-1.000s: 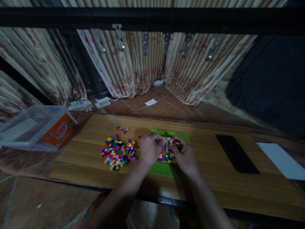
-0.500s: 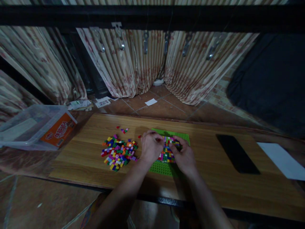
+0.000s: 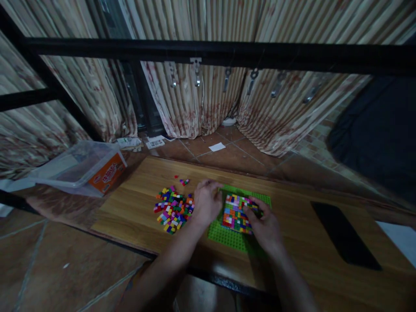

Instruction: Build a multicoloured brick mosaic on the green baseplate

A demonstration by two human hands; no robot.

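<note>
A green baseplate point(image 3: 227, 236) lies on the wooden table point(image 3: 292, 225), with a patch of small multicoloured bricks point(image 3: 236, 213) pressed onto it. My left hand point(image 3: 206, 201) rests on the plate's left edge with its fingers curled; what they hold, if anything, is hidden. My right hand point(image 3: 266, 223) sits at the right side of the brick patch, its fingertips pinched down on the bricks. A heap of loose coloured bricks point(image 3: 173, 209) lies just left of my left hand, and a few stray bricks point(image 3: 183, 181) lie beyond it.
A clear plastic tub with an orange label point(image 3: 82, 167) stands at the table's left end. A black phone point(image 3: 344, 238) lies flat to the right, with white paper point(image 3: 401, 236) past it. A black metal bar point(image 3: 208, 52) crosses overhead. Curtains and tiled floor are behind.
The view has swung left and up. My left hand has slid off the brick patch to the plate's left edge, uncovering more bricks. My right hand stays at the patch's right side.
</note>
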